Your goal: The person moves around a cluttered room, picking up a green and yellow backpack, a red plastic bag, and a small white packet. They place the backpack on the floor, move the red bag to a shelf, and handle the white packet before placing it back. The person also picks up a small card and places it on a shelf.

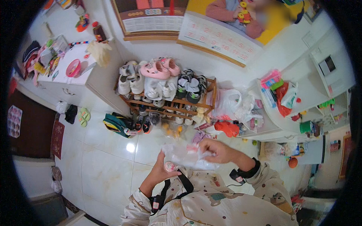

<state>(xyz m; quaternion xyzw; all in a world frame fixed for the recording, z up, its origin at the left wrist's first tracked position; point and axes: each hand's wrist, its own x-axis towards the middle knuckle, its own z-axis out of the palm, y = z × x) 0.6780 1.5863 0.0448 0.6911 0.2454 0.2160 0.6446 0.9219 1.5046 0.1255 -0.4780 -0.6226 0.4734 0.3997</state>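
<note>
My left hand point(159, 171) holds a small round pink item point(170, 166) with a cartoon picture on it, between thumb and fingers. From the top of that hand a translucent plastic bag point(179, 154) stretches across to the right. My right hand point(216, 151) pinches the bag's other side with its fingertips, near a pink-and-white patch point(192, 149) that I cannot make out. Both hands are in front of my body, above the tiled floor. A black strap point(185, 182) hangs just below the left hand.
Ahead, a wooden shoe rack point(210, 94) carries several shoes and pink clogs point(159, 69). A green backpack point(117, 124) lies on the floor beside it. At the left is a white cabinet point(96, 82) with a pink bowl point(73, 68); curved white shelving point(271, 113) stands at the right.
</note>
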